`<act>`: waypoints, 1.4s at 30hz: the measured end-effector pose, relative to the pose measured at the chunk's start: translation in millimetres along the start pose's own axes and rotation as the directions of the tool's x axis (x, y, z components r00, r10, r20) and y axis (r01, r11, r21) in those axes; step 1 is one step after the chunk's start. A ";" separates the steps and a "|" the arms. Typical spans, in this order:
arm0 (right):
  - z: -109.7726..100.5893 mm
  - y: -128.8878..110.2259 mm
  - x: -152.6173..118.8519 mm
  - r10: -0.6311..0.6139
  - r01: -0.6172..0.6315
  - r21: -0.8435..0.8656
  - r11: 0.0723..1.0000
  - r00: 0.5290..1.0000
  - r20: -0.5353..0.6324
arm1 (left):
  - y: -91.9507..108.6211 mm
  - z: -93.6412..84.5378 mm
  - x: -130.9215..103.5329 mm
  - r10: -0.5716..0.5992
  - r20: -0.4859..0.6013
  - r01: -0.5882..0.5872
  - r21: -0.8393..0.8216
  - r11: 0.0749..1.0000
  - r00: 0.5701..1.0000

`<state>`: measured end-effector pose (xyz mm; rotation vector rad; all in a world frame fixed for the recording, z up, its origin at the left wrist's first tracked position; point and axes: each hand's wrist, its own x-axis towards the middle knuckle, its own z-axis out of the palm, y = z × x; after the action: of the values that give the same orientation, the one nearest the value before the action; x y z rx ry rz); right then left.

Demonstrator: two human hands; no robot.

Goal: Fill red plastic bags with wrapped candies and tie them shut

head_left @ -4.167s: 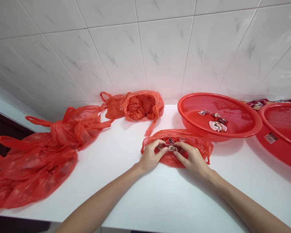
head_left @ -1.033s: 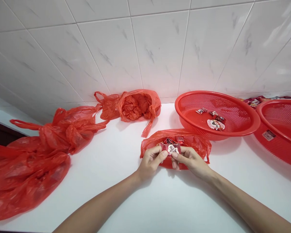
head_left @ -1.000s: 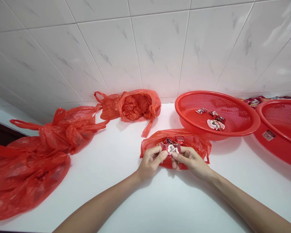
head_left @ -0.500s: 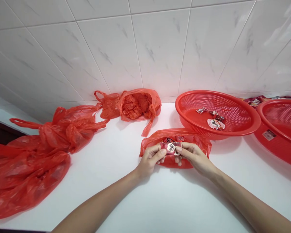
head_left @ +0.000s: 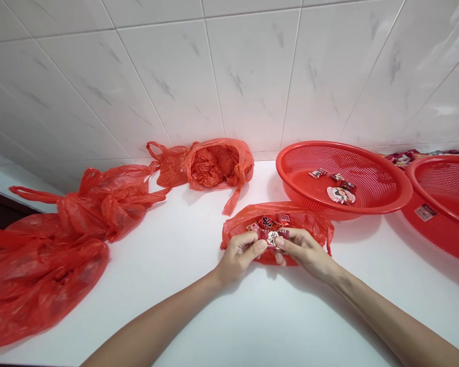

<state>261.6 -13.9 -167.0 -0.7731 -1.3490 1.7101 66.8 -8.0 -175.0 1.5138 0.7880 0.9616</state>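
Between my left hand and my right hand is a small dark red wrapped candy with white lettering and a pale round patch. Thumbs press on its front at both ends, and the fingers curl behind it. Directly behind and under the hands lies an open red plastic bag on the white surface. Inside its mouth, several wrapped sweets show, partly covered by the candy and my fingers.
A red perforated basket with several sweets stands behind to the right, beside a second red basket. More packets lie by the wall. Another red bag sits at the back; tied, filled red bags spread along the left.
The candy, held in both hands, has dipped slightly and tilted, so more of the sweets in the bag behind it show. Both hands keep their grip.
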 end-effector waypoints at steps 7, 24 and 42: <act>2.1 0.4 -0.2 0.007 -0.007 -0.016 1.000 1.000 0.003 | -5.7 -0.2 0.7 0.009 -0.008 -0.009 -0.009 1.000 1.000; 3.5 -5.6 -2.3 0.006 -0.007 -0.076 0.997 1.000 -0.017 | -3.0 4.1 1.6 -0.059 -0.064 0.060 0.006 0.998 0.996; -7.5 -12.3 0.0 0.126 -0.124 0.039 0.991 0.991 -0.048 | 2.9 -2.2 0.3 0.024 0.034 -0.028 0.112 0.993 0.999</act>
<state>270.6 -9.1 -156.9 -0.8910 -1.2548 1.7948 64.9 -7.2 -171.9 1.6368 0.8122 0.9219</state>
